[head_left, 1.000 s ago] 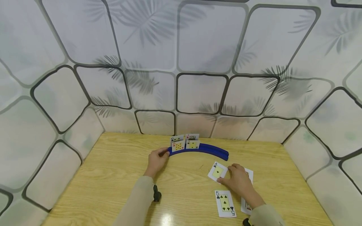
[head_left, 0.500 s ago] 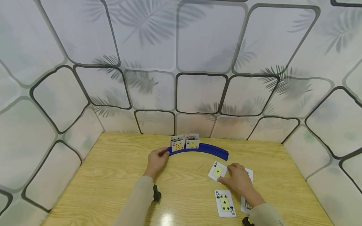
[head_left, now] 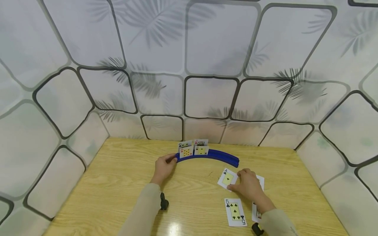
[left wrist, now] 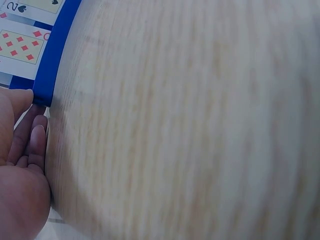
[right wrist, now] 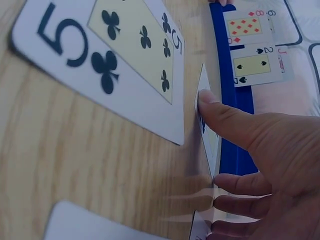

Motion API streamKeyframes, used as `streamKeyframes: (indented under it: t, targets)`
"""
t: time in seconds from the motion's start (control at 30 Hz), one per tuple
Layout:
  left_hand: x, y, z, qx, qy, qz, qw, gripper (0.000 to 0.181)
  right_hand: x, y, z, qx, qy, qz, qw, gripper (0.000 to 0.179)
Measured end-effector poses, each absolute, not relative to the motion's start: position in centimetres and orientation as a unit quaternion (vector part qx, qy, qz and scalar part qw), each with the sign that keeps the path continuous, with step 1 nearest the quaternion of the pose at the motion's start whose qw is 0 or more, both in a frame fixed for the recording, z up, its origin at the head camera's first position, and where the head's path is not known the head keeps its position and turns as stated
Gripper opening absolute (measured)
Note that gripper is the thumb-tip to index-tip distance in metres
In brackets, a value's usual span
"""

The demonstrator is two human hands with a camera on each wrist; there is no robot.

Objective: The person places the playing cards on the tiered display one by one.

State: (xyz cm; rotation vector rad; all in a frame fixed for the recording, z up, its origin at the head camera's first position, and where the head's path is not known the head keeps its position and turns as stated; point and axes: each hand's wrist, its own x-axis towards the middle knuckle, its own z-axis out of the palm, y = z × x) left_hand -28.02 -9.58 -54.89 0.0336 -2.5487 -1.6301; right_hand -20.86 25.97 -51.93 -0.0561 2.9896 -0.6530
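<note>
My left hand [head_left: 163,167] pinches the left end of a curved blue card holder [head_left: 222,157] between thumb and fingers. Standing in the holder's left half are playing cards in two rows: the eight of diamonds [right wrist: 244,27] and two of spades [right wrist: 252,66] in front, a six [head_left: 184,143] and a jack [head_left: 201,142] behind. To the right, my right hand [head_left: 248,185] grips an ace of clubs [head_left: 227,177] by its edges, thumb on the near side, fingertips on the far side. In the right wrist view this card is seen nearly edge-on, close over the table.
A five of clubs [head_left: 235,212] lies face up on the wooden table [head_left: 118,183], nearer than the ace. Beneath my right hand and wrist, cards [head_left: 256,213] are partly hidden. Patterned panels [head_left: 211,98] enclose the table at the back and both sides.
</note>
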Motion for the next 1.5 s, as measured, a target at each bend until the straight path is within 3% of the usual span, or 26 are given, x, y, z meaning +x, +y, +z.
streamKeyframes:
  t: [0.4,0.8,0.97,1.27,1.5]
  targets:
    - [-28.2,-9.6,-55.1,0.007,-0.847,-0.528,0.062,0.027,-21.1,25.4,-50.8,-0.022,0.978,-0.196,0.062,0.077]
    - [-28.2,-9.7,-55.1,0.003,-0.847,-0.529,0.061,0.026,-21.1,25.3,-51.2,-0.011,0.974,-0.221,0.050,0.080]
    - [-28.2,-9.7,-55.1,-0.002,-0.847,-0.527,0.064,0.027,-21.3,25.3,-51.9,-0.002,0.967,-0.253,0.023,0.069]
    - [-28.2,-9.7,-55.2,-0.002,-0.848,-0.527,0.065,0.027,-21.8,25.4,-51.9,-0.005,0.923,-0.385,-0.002,0.031]
    - [-27.9,-9.6,-54.9,-0.001,-0.841,-0.536,0.069,0.027,-22.6,25.6,-50.4,-0.030,0.889,-0.456,-0.007,0.028]
